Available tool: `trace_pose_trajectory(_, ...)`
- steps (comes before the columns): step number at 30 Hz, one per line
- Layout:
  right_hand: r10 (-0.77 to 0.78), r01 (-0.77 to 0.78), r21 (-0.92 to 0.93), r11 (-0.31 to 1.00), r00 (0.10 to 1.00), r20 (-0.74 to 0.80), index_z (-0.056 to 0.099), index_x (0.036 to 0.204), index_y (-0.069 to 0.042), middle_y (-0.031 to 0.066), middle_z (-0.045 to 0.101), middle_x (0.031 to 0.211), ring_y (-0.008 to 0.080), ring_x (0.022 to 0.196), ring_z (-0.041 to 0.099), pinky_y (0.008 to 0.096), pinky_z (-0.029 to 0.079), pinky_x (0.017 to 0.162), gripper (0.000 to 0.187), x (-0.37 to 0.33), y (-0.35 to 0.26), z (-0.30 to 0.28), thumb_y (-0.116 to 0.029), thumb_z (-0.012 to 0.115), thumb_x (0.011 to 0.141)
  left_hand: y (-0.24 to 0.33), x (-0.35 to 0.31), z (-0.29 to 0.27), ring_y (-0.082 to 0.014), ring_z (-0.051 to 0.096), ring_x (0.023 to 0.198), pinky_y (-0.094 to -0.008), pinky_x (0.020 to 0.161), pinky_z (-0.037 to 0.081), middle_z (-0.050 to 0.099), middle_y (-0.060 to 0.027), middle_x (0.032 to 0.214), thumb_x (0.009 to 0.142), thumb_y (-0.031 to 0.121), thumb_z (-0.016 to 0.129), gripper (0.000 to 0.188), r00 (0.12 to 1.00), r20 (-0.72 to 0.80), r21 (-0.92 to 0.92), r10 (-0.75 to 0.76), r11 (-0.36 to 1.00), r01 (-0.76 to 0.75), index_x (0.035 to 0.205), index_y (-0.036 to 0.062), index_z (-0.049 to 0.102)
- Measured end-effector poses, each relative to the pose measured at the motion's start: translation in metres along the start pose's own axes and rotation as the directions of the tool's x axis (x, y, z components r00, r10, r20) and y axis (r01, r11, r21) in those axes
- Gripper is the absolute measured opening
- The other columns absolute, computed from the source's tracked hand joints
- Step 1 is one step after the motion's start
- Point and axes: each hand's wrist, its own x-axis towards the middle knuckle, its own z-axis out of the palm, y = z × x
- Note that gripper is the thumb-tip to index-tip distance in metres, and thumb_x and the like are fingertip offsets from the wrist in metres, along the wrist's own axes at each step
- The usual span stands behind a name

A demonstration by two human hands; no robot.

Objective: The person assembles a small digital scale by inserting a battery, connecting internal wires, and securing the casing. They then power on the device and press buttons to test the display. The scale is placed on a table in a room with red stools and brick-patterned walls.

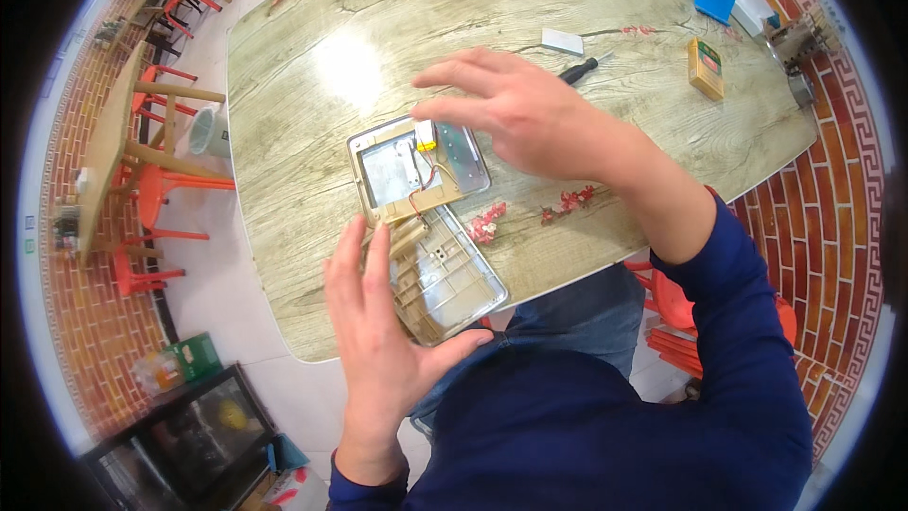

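On the table lies an opened electronic device in two shallow halves. The farther half (364, 180) is a square gold-toned frame with a metal back, a small yellow-and-white component and thin red and black wires. Nearer me, the ribbed half (463, 289) lies tilted with its inner side up, reaching the table's front edge. My left hand (378, 341) is open around the near left side of the ribbed half, fingers spread; whether it touches cannot be told. Over the upper right corner of the farther half, my right hand (530, 114) hovers open, fingers apart and holding nothing.
Beyond my right hand are a black-handled screwdriver (579, 71) and a white block (563, 42). Farther right stand a yellow box (706, 68), a blue object (713, 0) and metal containers (797, 47). Orange stools (156, 199) and a bin (209, 132) stand left of the table.
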Motion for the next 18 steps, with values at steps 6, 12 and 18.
trace_pose_trajectory(6, -0.069, 0.066, 0.019, 0.998, 0.966, 0.250, 0.073, 0.132, -0.013, 0.0110, 0.068, 0.146, 0.0313, 0.140, 0.062, 0.0461, 0.048, 0.117, 0.038, 0.003, -0.012, -0.002, -0.003, 0.068, 0.095, 0.002, -0.003, 0.000, -0.0500, 0.043, 0.156, -0.0607, 0.130, 0.036, 0.037, -0.0305, 0.174, 0.059, 0.035, 0.108, 0.138, 0.996, 0.068, 0.058, -0.058, 0.997, 0.054, 0.174, 0.0045, 0.037)
trace_pose_trajectory(12, -0.041, 0.071, -0.092, 0.993, 0.954, 0.298, 0.073, 0.124, -0.013, 0.0069, 0.069, 0.127, 0.0274, 0.122, 0.066, 0.0437, 0.050, 0.103, 0.036, -0.001, -0.026, -0.017, -0.010, 0.079, 0.089, -0.012, -0.003, -0.005, -0.0463, 0.048, 0.150, -0.0583, 0.126, 0.040, 0.046, -0.0256, 0.169, 0.057, 0.034, 0.108, 0.136, 0.997, 0.058, 0.082, 0.046, 0.995, -0.050, 0.171, 0.0040, 0.041)
trace_pose_trajectory(18, 0.014, -0.006, -0.032, 0.999, 0.962, 0.274, 0.068, 0.113, -0.008, 0.0077, 0.068, 0.113, 0.0301, 0.112, 0.069, 0.0437, 0.054, 0.095, 0.043, -0.020, -0.060, -0.026, -0.026, 0.092, 0.081, -0.033, 0.001, -0.014, -0.0441, 0.049, 0.149, -0.0568, 0.127, 0.042, 0.051, -0.0209, 0.166, 0.057, 0.036, 0.107, 0.127, 0.994, 0.073, 0.035, 0.080, 0.996, -0.083, 0.166, 0.0048, 0.049)
